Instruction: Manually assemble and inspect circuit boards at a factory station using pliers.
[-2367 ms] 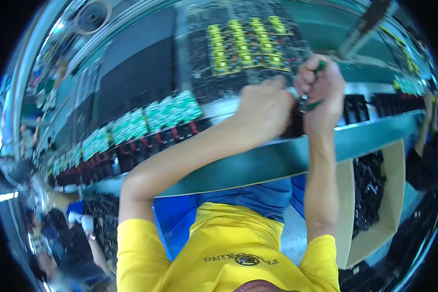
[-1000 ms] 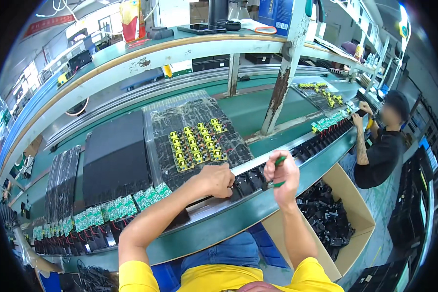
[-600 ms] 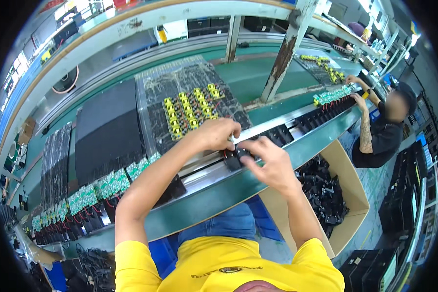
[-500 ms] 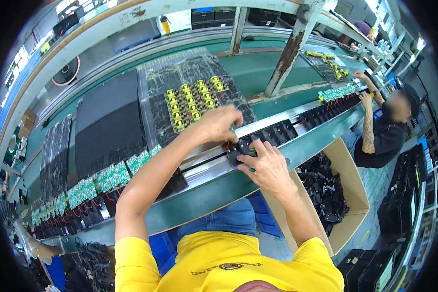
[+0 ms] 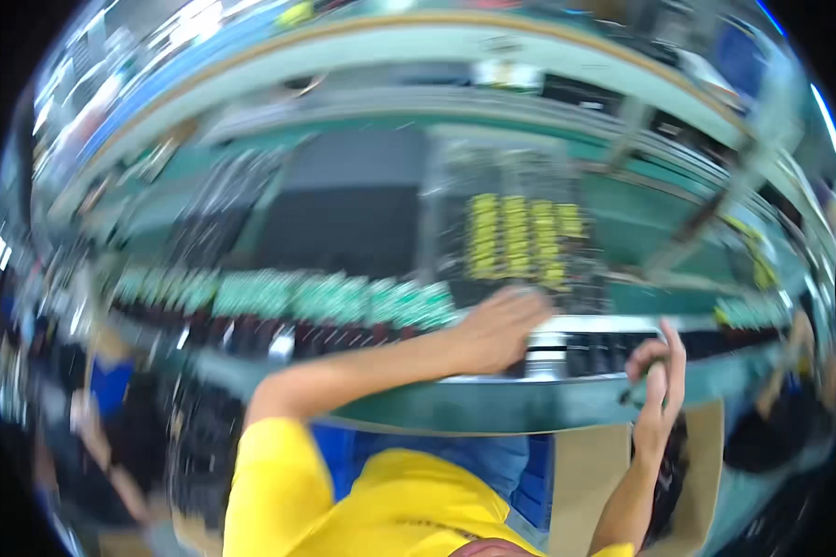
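Note:
The view is smeared by motion. My left hand (image 5: pixel 503 332) reaches over the metal rail (image 5: pixel 545 355), beside a row of black plastic housings. Its fingers are blurred and partly hidden, so a hold on anything cannot be made out. My right hand (image 5: pixel 659 373) is raised at the near edge of the rail, off the housings (image 5: pixel 593 356). One finger points up and the others are bent apart, with nothing plainly held. Green circuit boards (image 5: pixel 334 299) line the rail to the left, above dark housings. Yellow-topped components (image 5: pixel 515 241) stand in rows on a wrapped black sheet behind my left hand.
A cardboard box (image 5: pixel 590 483) with dark parts stands below the bench edge at right. A black panel (image 5: pixel 344 204) lies behind the boards. A post (image 5: pixel 692 237) rises at right. Blurred people (image 5: pixel 794 418) are at the right and the far left.
The view has swung left, so the bench appears shifted rightward. My right hand has come away from the black housing and lifted, its fingers spreading. My left hand stays over the rail.

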Demonstrator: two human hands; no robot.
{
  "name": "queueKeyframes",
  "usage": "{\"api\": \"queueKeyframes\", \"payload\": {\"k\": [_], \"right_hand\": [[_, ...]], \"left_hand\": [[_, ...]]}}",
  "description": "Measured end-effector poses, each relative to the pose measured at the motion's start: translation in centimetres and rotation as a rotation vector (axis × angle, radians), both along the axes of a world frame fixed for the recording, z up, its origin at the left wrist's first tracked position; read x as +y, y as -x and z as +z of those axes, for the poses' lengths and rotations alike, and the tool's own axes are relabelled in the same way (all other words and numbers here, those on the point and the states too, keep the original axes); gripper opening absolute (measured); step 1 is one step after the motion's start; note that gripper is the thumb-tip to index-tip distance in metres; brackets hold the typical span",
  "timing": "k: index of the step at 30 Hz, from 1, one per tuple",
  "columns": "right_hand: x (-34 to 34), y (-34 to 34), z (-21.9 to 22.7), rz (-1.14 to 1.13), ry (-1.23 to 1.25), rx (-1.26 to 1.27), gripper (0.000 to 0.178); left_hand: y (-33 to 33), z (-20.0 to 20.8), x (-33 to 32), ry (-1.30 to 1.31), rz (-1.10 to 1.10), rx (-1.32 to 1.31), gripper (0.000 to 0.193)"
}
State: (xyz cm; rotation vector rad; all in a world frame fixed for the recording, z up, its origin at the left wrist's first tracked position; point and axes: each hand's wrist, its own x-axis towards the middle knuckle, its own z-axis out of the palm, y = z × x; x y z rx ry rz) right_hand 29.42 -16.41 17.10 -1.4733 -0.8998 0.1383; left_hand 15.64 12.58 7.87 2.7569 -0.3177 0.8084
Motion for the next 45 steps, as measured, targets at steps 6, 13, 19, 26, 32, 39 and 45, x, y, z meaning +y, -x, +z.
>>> {"api": "queueKeyframes", "payload": {"k": [6, 13, 19, 26, 32, 39, 45], "right_hand": [[4.5, -11.6, 13.7, -0.244, -0.499, -0.287, 0.034], [12.6, -19.2, 26.6, -0.266, -0.591, -0.431, 0.016], [17.3, -29.9, 24.4, -0.672, -0.394, -0.858, 0.013], [15.1, -25.5, 26.0, -1.126, -0.280, -1.791, 0.021], [12.6, -8.0, 15.0, -0.384, -0.322, -1.869, 0.012], [9.5, 1.3, 1.1, 0.273, -0.029, -1.170, 0.034], [17.7, 3.4, -0.3, 0.386, 0.297, -1.063, 0.088]], "left_hand": [[9.8, 3.7, 2.3, -0.167, 0.170, 0.293, 0.051], [10.1, 2.6, -0.3, -0.036, 0.302, 0.294, 0.063], [10.6, 0.8, -0.9, 0.009, 0.358, 0.296, 0.077], [9.8, 1.8, -1.5, 0.021, 0.323, 0.277, 0.079], [10.7, 1.5, -1.6, 0.033, 0.331, 0.328, 0.079], [11.3, 4.5, -4.5, 0.130, 0.421, 0.337, 0.072], [14.0, 2.1, -11.4, 0.581, 0.337, -0.079, 0.034]]}}
